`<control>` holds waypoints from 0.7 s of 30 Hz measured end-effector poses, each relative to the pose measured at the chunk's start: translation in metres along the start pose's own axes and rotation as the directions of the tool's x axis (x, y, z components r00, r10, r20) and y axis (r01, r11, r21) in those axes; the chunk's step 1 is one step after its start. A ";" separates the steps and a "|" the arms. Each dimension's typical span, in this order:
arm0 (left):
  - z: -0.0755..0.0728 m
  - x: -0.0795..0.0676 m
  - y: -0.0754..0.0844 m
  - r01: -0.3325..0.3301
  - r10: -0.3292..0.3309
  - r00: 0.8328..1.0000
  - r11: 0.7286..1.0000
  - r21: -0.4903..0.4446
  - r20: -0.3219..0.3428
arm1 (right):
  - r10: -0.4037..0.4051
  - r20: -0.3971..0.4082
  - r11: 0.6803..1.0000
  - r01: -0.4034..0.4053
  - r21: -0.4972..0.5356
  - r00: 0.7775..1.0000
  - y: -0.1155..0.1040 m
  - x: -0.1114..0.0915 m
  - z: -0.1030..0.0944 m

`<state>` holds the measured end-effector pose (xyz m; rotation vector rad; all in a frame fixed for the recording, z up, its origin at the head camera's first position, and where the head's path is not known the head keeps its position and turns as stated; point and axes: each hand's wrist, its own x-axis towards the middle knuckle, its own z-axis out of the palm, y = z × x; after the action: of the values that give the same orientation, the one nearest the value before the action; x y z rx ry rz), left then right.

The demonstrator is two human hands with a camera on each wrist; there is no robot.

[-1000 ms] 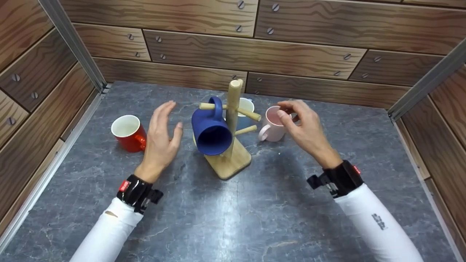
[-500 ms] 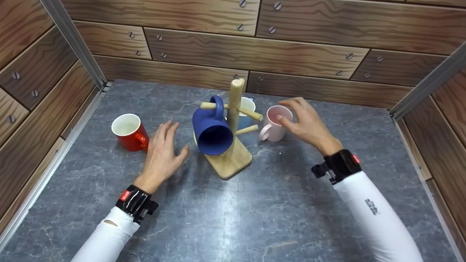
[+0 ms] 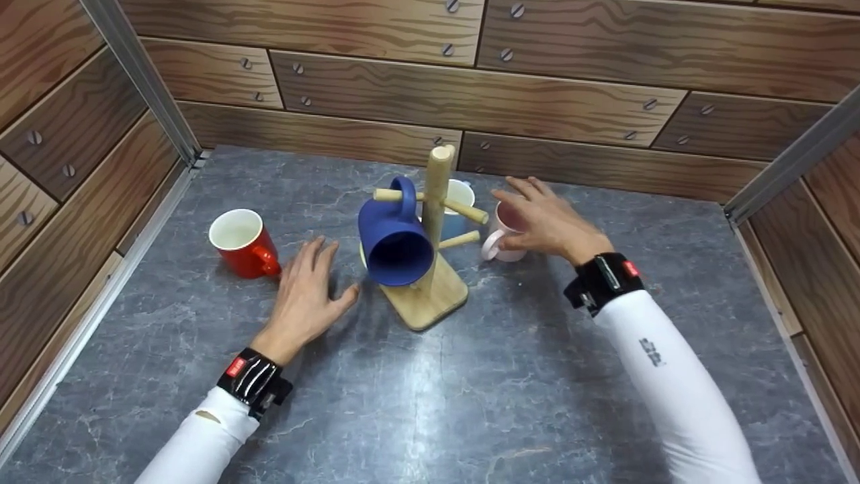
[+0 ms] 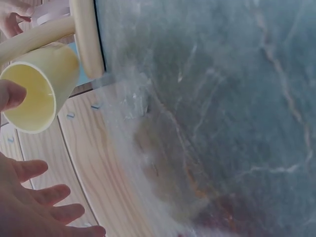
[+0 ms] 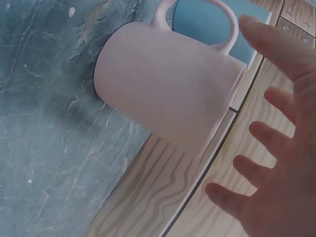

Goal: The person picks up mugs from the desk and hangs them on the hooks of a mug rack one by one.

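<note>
My right hand is spread over the pink mug, its fingers hiding part of the rim in the head view. In the right wrist view the fingers are extended and the thumb lies near the mug's handle; whether it touches cannot be told. My left hand, fingers apart and holding nothing, is low over the table between the red mug and the wooden mug tree. A dark blue mug hangs by its handle from an upper peg. Below it hangs a pale yellow mug, mostly hidden in the head view.
Behind the mug tree stands a light blue mug, partly covered by the post and pegs. Bare pegs point right toward the pink mug. Wood-patterned walls enclose the grey marbled table at the back and sides.
My right hand has shifted left and turned palm-down over the pink mug. My left hand has come down and nearer to me, spreading its thumb. The mugs stay where they were.
</note>
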<state>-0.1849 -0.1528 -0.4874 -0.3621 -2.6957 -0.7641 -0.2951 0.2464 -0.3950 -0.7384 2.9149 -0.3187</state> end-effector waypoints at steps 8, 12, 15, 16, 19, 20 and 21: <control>0.004 -0.003 0.002 -0.007 0.007 1.000 1.000 -0.001 0.012 | 0.049 0.066 0.997 -0.045 -0.060 0.997 -0.003 0.015 0.003; 0.005 -0.004 0.002 -0.006 0.006 1.000 1.000 -0.018 0.014 | 0.094 0.103 0.995 -0.091 -0.039 0.990 -0.001 0.019 0.006; 0.005 -0.005 0.002 0.011 -0.010 1.000 1.000 -0.024 0.019 | 0.117 0.133 0.993 -0.117 -0.008 0.984 0.001 0.020 0.008; 0.004 -0.005 0.001 0.018 -0.018 1.000 1.000 -0.025 0.025 | 0.123 0.142 0.992 -0.124 0.000 0.982 0.001 0.020 0.008; 0.004 -0.006 0.001 0.038 -0.037 0.998 0.999 -0.035 0.041 | 0.139 0.165 0.989 -0.145 0.023 0.976 0.002 0.019 0.011; 0.003 -0.006 0.001 0.043 -0.041 0.998 0.998 -0.039 0.045 | 0.138 0.165 0.989 -0.144 0.029 0.977 0.003 0.019 0.011; 0.003 -0.006 0.001 0.046 -0.044 0.998 0.998 -0.043 0.048 | 0.136 0.164 0.989 -0.144 0.038 0.977 0.003 0.019 0.011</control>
<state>-0.1794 -0.1514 -0.4915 -0.3351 -2.7426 -0.8385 -0.3115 0.2375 -0.4080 -0.5224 2.7769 -0.3005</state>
